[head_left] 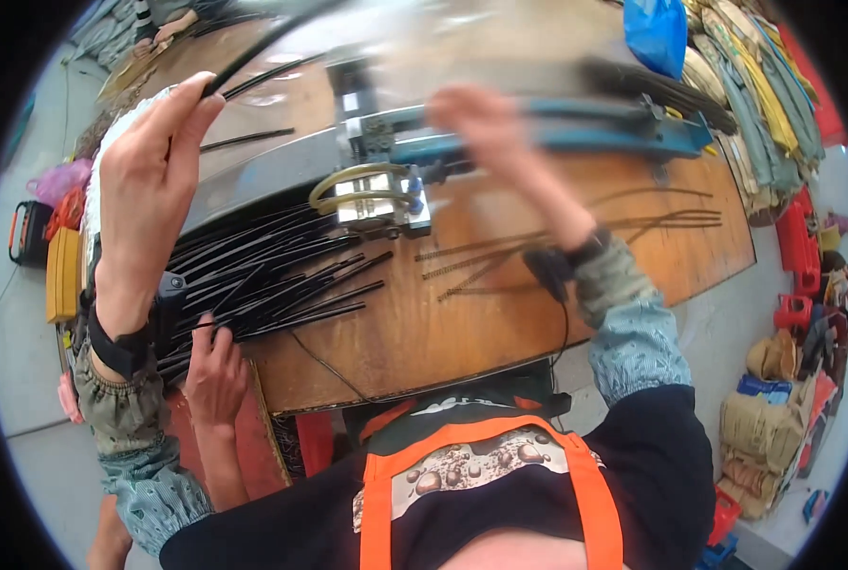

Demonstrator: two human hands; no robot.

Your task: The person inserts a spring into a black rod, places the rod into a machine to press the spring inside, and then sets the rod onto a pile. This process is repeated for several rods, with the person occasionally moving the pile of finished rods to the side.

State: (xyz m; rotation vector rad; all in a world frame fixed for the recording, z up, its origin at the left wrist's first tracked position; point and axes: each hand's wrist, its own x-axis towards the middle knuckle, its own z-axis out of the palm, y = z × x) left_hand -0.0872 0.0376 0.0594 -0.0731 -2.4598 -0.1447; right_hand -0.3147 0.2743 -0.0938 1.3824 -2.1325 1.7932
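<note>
My left hand (153,180) is raised above the wooden table (424,332) and pinches one long black rod (263,46) that runs up and to the right. My right hand (486,128), blurred, rests on the blue lever arm (576,133) of a small metal machine (376,185) at the table's middle. A heap of black rods (263,275) lies on the table's left part, below my left hand. Another person's hand (213,375) touches the near end of that heap.
Several thin brown rods (500,256) lie on the table to the right of the machine. A blue bag (657,33) sits at the far right corner. Stacks of folded sacks (756,104) and red crates (799,247) stand on the floor at the right.
</note>
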